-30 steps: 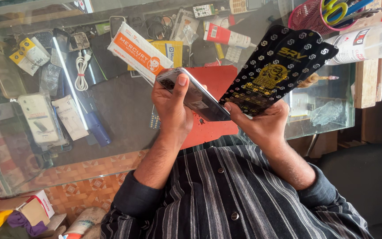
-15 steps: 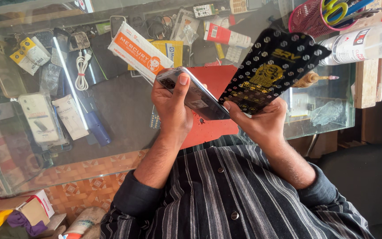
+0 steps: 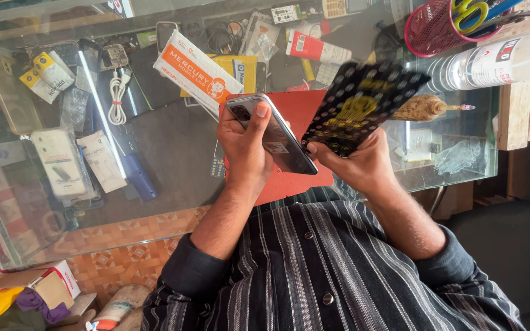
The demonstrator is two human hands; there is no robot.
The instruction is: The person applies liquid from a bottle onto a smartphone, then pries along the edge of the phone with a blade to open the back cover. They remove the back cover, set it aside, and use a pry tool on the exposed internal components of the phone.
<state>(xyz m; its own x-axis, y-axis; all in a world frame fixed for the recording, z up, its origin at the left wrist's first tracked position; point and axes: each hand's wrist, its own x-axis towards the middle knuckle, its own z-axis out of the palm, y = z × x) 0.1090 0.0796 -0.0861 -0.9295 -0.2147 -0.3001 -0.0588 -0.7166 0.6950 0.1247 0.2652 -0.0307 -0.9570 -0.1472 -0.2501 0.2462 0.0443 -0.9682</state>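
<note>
Left hand (image 3: 245,150) grips a dark phone (image 3: 271,132): thumb lies across the glass face near its upper end, the other fingers wrap round the back edge. Fingers clamped on the phone, not spread. The phone sits between thumb and palm, raised above a red mat (image 3: 305,113) on the glass counter (image 3: 173,153).

Phone's long axis runs on a diagonal, from upper left by the thumb tip down to lower right, where its lower corner nearly meets the right hand's fingertips. Face tilted up toward the camera; it looks bare, no film on it that I can make out.

Right hand (image 3: 363,165) pinches a black dotted packet (image 3: 363,104) with a yellow emblem by its lower edge; fingers closed on it, thumb hidden behind. The packet fans up and right from the fingers, long axis also diagonal, lower left to upper right. It is motion-blurred.

Judgement on progress: early. Phone is in hand, packet in hand, and the packet looks unopened as far as the blur allows. Nothing from it shows on the phone. Opening and fitting appear to remain.

Beyond the right fingers: a brown brush (image 3: 424,109), a pink mesh cup (image 3: 440,27), a white bottle (image 3: 498,61).
</note>
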